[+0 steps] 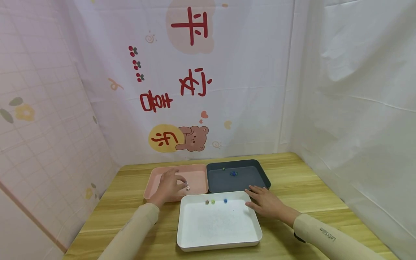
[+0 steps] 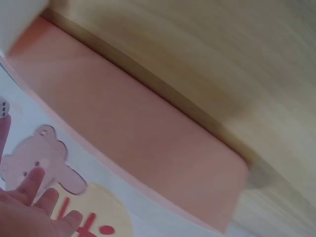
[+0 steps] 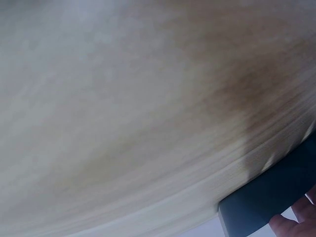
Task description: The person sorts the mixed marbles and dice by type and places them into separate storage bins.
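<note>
My left hand [image 1: 169,183] is over the pink tray [image 1: 152,180], pinching a small white die [image 2: 3,107] with blue pips between thumb and forefinger. Just below those fingertips a white die with dark spots [image 1: 187,188] shows in the head view; whether it touches the tray floor is hard to tell. My right hand [image 1: 267,202] lies with fingers spread at the right corner of the white tray [image 1: 217,243], fingertips near the front edge of the dark grey tray [image 1: 247,184]. Small brown [image 1: 207,202], green [image 1: 213,202] and blue pieces [image 1: 225,200] sit along the white tray's far side.
Inside the dark tray are a blue cluster [image 1: 233,173] and a small greenish piece [image 1: 223,169]. The pink and dark trays stand side by side behind the white one on a wooden table [image 1: 292,173]. Printed white cloth [image 1: 247,90] hangs around the table.
</note>
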`<state>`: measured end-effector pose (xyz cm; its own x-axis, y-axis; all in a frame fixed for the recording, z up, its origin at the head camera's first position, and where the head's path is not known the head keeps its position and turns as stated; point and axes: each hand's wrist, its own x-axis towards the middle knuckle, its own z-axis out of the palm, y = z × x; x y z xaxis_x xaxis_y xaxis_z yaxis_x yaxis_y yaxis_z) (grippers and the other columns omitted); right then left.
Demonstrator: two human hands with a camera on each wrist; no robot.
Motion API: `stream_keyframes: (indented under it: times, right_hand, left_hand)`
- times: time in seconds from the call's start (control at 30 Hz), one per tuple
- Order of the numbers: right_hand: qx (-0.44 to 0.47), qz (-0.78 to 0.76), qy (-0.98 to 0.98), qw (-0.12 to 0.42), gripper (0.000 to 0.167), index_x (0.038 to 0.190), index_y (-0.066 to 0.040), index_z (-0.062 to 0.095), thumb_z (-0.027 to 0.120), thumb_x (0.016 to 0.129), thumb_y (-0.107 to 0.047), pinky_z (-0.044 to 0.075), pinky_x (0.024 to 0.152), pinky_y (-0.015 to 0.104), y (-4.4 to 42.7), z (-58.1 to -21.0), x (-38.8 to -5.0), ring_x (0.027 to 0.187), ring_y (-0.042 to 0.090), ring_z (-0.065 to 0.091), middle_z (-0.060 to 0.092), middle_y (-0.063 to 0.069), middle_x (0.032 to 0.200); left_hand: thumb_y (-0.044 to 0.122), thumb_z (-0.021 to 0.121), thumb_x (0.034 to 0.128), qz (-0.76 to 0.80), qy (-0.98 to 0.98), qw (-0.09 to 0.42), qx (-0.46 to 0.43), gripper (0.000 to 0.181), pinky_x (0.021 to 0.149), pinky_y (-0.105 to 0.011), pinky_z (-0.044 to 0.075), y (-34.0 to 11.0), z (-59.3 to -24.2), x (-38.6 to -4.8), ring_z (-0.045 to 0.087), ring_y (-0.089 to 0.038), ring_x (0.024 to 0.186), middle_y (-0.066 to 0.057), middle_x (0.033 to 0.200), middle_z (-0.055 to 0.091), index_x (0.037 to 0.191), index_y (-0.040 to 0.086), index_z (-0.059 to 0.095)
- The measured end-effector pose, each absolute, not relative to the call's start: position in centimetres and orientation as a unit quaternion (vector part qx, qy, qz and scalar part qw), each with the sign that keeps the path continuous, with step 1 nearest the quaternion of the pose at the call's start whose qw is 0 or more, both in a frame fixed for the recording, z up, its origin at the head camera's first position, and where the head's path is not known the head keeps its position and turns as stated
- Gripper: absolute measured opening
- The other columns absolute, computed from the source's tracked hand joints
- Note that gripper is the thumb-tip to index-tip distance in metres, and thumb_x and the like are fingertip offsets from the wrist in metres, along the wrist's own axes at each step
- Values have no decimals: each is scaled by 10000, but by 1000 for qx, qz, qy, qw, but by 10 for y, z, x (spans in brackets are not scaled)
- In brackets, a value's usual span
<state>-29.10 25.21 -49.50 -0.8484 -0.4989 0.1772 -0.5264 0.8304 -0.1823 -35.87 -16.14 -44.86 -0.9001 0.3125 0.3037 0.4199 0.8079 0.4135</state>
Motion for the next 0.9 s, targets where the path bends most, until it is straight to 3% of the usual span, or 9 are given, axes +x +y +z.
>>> stream_keyframes:
  times: [0.27,0.43,0.9]
  right_hand:
    - [269,110,-955,58,657,1464,-47,485,455,1018,-528,285,1083,659,252,-493,-290,1361,447,402,434,233,1489]
    - [269,113,-955,57,661,1469,-48,478,453,1018,-531,276,1085,663,252,-495,-291,1365,450,395,426,232,1496]
    - [280,110,-951,70,645,1452,-34,497,468,1020,-512,294,1062,679,253,-496,-291,1345,464,413,443,246,1478]
  left_hand:
    - [200,765,883,-232,-953,114,-158,76,1112,-657,179,-178,-454,-366,354,-392,1376,-222,1366,553,858,132,788]
    - [203,776,872,-218,-960,108,-139,84,1092,-687,180,-184,-457,-363,389,-374,1348,-167,1236,653,849,122,783]
    - [202,736,899,-197,-967,97,-125,82,1068,-691,206,-185,-469,-368,365,-398,1359,-215,1324,591,857,144,774]
